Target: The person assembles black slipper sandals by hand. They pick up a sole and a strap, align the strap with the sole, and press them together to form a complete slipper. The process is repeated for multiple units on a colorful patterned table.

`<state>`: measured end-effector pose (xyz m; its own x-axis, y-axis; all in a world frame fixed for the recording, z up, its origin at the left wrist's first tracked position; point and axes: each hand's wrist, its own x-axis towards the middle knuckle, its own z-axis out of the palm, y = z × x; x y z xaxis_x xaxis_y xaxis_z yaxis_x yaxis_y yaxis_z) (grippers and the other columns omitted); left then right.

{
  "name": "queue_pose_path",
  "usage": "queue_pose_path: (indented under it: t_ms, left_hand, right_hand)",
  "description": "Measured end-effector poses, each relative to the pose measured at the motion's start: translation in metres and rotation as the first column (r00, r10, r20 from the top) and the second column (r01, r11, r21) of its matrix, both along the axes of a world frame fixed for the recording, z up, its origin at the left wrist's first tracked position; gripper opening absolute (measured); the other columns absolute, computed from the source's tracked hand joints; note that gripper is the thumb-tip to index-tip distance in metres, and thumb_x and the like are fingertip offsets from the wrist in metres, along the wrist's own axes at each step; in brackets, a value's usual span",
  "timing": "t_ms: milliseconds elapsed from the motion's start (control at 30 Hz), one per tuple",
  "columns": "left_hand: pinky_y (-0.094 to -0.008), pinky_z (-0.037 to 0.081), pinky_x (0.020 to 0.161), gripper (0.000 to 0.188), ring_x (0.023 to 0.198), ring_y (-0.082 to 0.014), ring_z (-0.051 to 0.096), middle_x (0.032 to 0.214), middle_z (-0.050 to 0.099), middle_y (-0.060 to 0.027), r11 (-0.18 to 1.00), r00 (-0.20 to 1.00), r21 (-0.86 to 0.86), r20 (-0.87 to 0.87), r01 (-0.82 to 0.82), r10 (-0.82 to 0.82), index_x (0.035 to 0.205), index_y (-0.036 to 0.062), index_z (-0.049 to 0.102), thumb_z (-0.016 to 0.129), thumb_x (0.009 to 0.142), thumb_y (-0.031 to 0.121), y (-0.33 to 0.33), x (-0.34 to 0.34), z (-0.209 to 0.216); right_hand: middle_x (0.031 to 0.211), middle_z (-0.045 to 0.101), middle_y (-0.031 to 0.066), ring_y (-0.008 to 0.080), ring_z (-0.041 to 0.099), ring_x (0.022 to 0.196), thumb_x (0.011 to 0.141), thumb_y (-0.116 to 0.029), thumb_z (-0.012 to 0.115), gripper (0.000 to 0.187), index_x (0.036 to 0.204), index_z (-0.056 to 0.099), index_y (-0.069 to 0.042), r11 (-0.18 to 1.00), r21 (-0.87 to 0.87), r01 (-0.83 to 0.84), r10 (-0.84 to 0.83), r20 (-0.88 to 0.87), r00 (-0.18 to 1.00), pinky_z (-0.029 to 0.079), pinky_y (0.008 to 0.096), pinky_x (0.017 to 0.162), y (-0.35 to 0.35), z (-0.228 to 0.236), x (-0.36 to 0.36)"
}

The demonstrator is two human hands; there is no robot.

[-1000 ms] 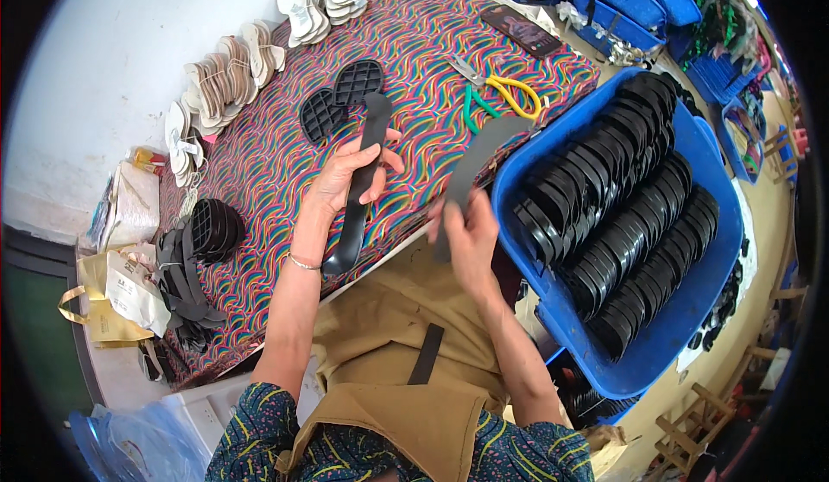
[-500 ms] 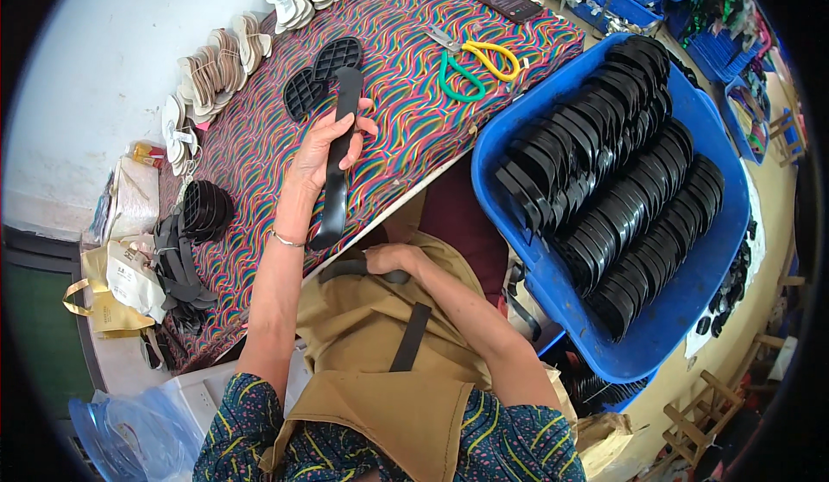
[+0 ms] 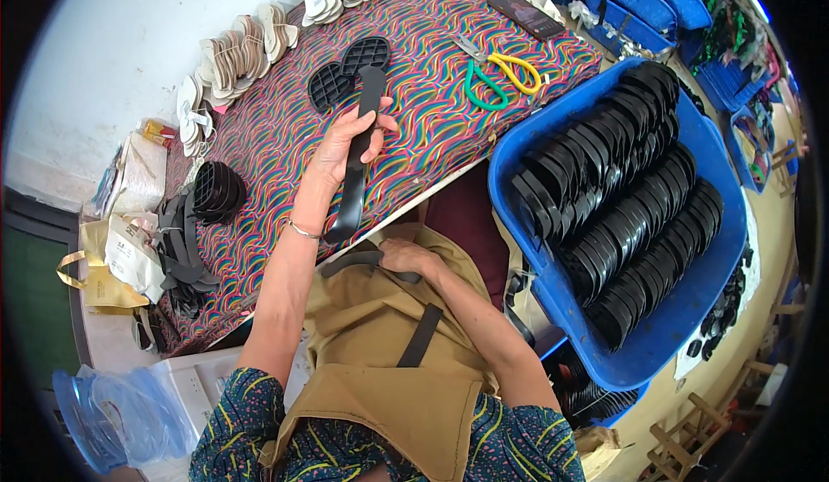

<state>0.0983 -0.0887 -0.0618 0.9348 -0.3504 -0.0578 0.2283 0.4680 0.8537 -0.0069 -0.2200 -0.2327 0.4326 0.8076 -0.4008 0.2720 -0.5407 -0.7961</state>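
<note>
My left hand (image 3: 350, 141) is closed around a long black strip (image 3: 351, 193), matte at its upper end and glossy below, held slantwise over the table. Just beyond the strip's upper end lie two rounded black sole pieces with a waffle-like grid, one (image 3: 367, 53) touching or nearly touching the other (image 3: 329, 87). Low at my lap, my right hand (image 3: 409, 258) has its fingers curled at a curved dark grey strip (image 3: 352, 262), part of which the hand hides. Another dark strip (image 3: 420, 335) lies straight on my tan apron (image 3: 371, 331).
Scissors (image 3: 496, 74) with green and yellow handles and a phone (image 3: 525, 15) lie on the patterned tablecloth (image 3: 432, 128). Bundled insoles (image 3: 233, 59) line the wall. Dark strips (image 3: 180, 244) and a waffle-soled stack (image 3: 218, 193) sit left. A blue tub (image 3: 553, 296) of black soles stands right.
The whole view has shifted slightly, so the table and tub appear a little farther right. Both hands keep nearly the same places relative to the table and lap.
</note>
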Motion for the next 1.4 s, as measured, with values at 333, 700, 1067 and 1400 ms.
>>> queue_pose_path:
  t_ms: [333, 700, 1067, 1400]
  left_hand:
    - [-0.0261, 0.048, 0.049, 0.036, 0.056, -0.0158, 0.059, 0.099, 0.068, -0.0174, 1.000, 1.000, -0.011, 0.010, 0.005, -0.005, 0.131, -0.0051, 0.049, 0.054, 0.102, 0.016, -0.001, 0.001, -0.002]
    - [-0.0276, 0.051, 0.047, 0.039, 0.059, -0.0183, 0.065, 0.096, 0.068, -0.0197, 0.997, 1.000, -0.083, -0.020, 0.003, -0.005, 0.131, -0.0048, 0.049, 0.053, 0.103, 0.022, 0.005, -0.002, -0.008]
    - [-0.0304, 0.051, 0.049, 0.032, 0.063, -0.0194, 0.068, 0.091, 0.069, -0.0162, 0.988, 0.996, -0.155, -0.091, -0.002, -0.012, 0.128, 0.0031, 0.053, 0.052, 0.104, 0.023, 0.006, 0.000, -0.012]
    - [-0.0314, 0.050, 0.049, 0.034, 0.060, -0.0207, 0.066, 0.085, 0.070, -0.0151, 0.942, 0.980, -0.274, -0.024, -0.194, 0.195, 0.125, 0.0032, 0.056, 0.052, 0.103, 0.029, 0.050, -0.011, 0.019]
  right_hand:
    - [0.112, 0.067, 0.0279, 0.0408, 0.062, 0.112, 0.087, -0.017, 0.055, 0.039, 0.119, 0.064, 0.002, 0.992, -0.050, 0.118, -0.116, 0.024, 0.993, 0.048, 0.0455, 0.099, -0.030, 0.025, -0.010]
    - [0.092, 0.070, 0.0239, 0.0356, 0.068, 0.088, 0.091, -0.010, 0.059, 0.026, 0.114, 0.064, -0.001, 0.944, 0.231, 0.235, -0.279, 0.180, 0.943, 0.052, 0.0419, 0.080, -0.100, 0.139, -0.047]
    - [0.073, 0.067, 0.0198, 0.0244, 0.065, 0.059, 0.087, -0.003, 0.063, 0.018, 0.101, 0.061, 0.007, 0.173, 0.736, 0.654, -0.443, -0.535, 0.719, 0.055, 0.0334, 0.057, -0.164, 0.238, -0.044]
    - [0.071, 0.064, 0.0168, 0.0218, 0.058, 0.048, 0.087, -0.008, 0.065, 0.051, 0.133, 0.049, 0.005, 0.045, 0.748, 0.663, -0.551, -0.535, 0.640, 0.049, 0.0289, 0.042, -0.127, 0.236, -0.038]
